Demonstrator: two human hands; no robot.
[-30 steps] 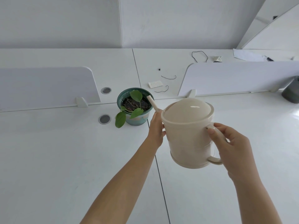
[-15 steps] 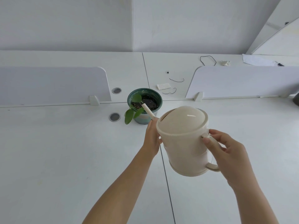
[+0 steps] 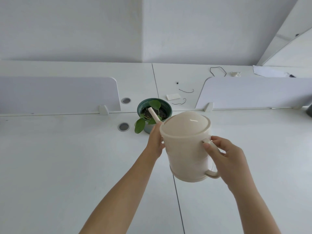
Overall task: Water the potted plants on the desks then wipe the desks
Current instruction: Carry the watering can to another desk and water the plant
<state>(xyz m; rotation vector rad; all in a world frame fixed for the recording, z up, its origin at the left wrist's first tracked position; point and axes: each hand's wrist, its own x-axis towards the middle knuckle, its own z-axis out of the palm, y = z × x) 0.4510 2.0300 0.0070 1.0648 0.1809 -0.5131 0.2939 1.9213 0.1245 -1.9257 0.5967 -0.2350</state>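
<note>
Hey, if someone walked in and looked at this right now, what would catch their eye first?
Probably the cream watering can held up in the middle, the right hand on its handle and the left hand steadying its side. Its thin spout points over the soil of the small green plant in a dark green pot, the only colour on the white desks.

I count one potted plant (image 3: 154,114), one cream watering can (image 3: 187,149), two divider panels (image 3: 57,94) (image 3: 253,92), two round cable grommets (image 3: 126,100) (image 3: 123,127) and three loose black wires (image 3: 217,71) (image 3: 186,90) (image 3: 179,102).
</note>
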